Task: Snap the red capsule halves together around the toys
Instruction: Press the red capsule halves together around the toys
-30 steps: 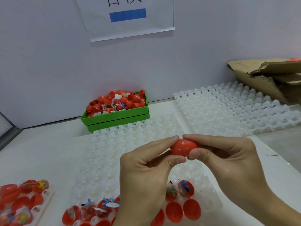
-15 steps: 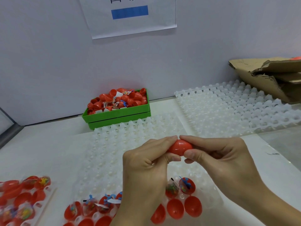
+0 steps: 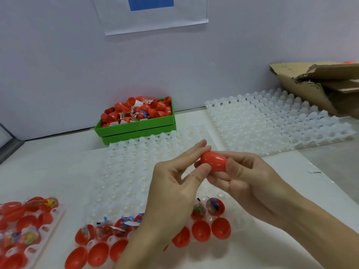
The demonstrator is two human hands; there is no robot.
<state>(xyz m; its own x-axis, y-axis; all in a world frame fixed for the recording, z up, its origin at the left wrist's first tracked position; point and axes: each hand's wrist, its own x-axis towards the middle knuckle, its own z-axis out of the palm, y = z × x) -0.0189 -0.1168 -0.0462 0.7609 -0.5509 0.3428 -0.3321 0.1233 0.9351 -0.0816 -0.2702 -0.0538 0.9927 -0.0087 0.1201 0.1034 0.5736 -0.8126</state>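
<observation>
Closed red plastic egg-shaped capsule [image 3: 213, 161] held above white dimpled plastic tray [image 3: 124, 171].
Right hand [image 3: 250, 181] grips it; left hand [image 3: 174, 183] fingertips pinch its end.

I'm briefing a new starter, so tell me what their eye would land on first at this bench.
First, the red capsule held up mid-frame, pinched between the left hand and the right hand. Next, the rows of open red halves, some holding bagged toys, in the white tray nearest the person. Then the green bin heaped with red halves against the back wall.
</observation>
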